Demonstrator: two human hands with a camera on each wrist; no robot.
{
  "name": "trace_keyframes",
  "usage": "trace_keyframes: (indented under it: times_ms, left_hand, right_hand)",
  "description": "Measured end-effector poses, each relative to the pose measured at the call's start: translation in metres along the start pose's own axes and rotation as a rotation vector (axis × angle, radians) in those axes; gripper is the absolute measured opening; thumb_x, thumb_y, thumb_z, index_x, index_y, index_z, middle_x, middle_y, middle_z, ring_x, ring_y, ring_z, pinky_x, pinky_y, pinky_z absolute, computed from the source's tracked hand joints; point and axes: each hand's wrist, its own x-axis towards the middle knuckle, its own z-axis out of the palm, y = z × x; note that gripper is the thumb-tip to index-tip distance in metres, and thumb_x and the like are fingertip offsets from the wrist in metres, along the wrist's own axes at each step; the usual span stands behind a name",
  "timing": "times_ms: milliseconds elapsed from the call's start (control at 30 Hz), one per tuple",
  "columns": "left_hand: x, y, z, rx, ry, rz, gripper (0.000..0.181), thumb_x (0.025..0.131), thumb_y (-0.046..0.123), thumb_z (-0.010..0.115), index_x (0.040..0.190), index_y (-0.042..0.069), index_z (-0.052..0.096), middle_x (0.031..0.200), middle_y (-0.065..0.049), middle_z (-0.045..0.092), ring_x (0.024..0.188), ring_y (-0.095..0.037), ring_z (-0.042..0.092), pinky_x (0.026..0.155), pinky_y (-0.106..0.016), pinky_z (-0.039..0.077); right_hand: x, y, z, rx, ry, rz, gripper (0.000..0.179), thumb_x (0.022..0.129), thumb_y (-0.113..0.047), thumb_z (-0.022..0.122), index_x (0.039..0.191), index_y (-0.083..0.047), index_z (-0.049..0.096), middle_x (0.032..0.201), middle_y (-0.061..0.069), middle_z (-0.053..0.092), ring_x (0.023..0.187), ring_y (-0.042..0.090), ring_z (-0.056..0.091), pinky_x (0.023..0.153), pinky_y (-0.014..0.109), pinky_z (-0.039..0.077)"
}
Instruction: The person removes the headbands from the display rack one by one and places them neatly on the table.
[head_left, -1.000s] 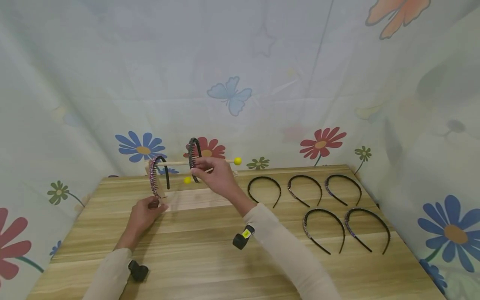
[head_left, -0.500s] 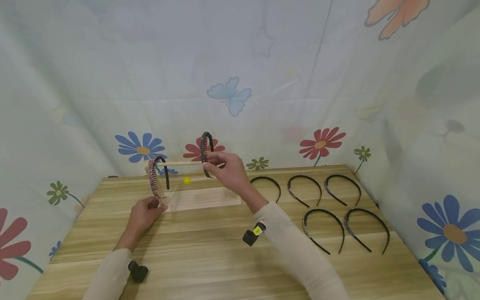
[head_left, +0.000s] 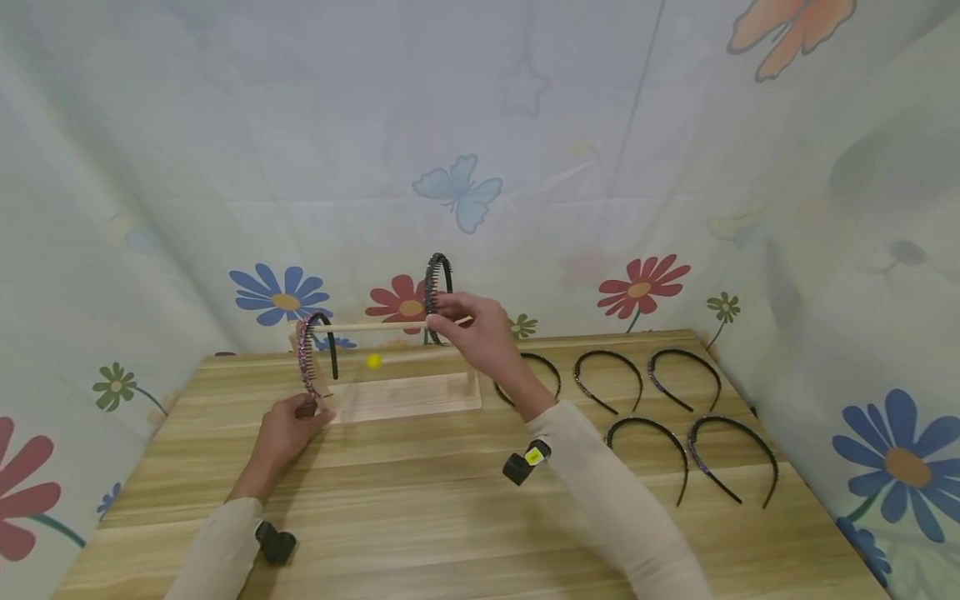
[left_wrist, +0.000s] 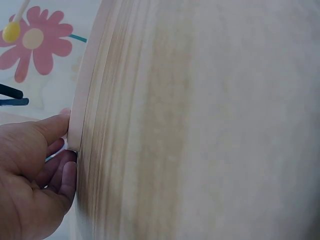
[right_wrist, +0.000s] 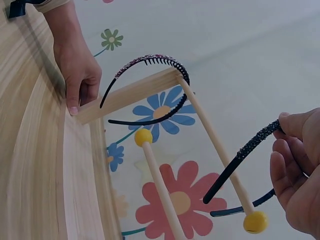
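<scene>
My right hand point(head_left: 480, 333) pinches a black toothed headband point(head_left: 431, 285) with dark sparkling stones. In the right wrist view this headband's two legs lie on either side of the upper rod point(right_wrist: 212, 130), near its yellow ball end point(right_wrist: 255, 222). That ball is hidden behind my hand in the head view. My left hand point(head_left: 281, 433) grips the front left corner of the wooden stand's base point(head_left: 405, 398), thumb on top and fingers at the edge. A headband with pink stones point(head_left: 303, 350) hangs at the stand's left end, by the upright point(right_wrist: 135, 95).
Several black headbands, among them a front one point(head_left: 693, 454), lie in two rows on the right of the wooden table point(head_left: 420, 517). A second, lower rod ends in a yellow ball point(head_left: 374, 361) pointing forward. A flowered cloth point(head_left: 480, 108) hangs behind the table.
My right hand has moved right and slightly up with the dark headband, along the upper rod toward its ball end. My left hand stays on the base corner.
</scene>
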Motion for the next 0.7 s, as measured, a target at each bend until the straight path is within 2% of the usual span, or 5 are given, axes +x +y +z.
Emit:
trace_keyframes:
  times_ms: [400,700]
  left_hand:
    - [0.0,0.001,0.0,0.004,-0.003,0.002,0.045,0.099,0.027,0.069,0.128,-0.008,0.063,0.127,-0.032,0.065,0.116,-0.045,0.065,0.098,-0.057,0.053]
    - [0.0,0.0,0.0,0.011,0.004,0.009,0.046,0.099,0.027,0.07,0.128,-0.008,0.063,0.126,-0.032,0.065,0.114,-0.045,0.066,0.096,-0.057,0.053]
  right_hand:
    - [-0.004,0.0,-0.019,-0.013,0.003,0.013,0.033,0.096,-0.02,0.074,0.125,-0.005,0.071,0.108,0.011,0.076,0.097,0.021,0.071,0.083,0.032,0.06]
    - [-0.007,0.005,-0.029,-0.059,0.021,0.017,0.031,0.096,-0.022,0.074,0.123,-0.005,0.072,0.107,0.01,0.076,0.096,0.021,0.071,0.084,0.034,0.06]
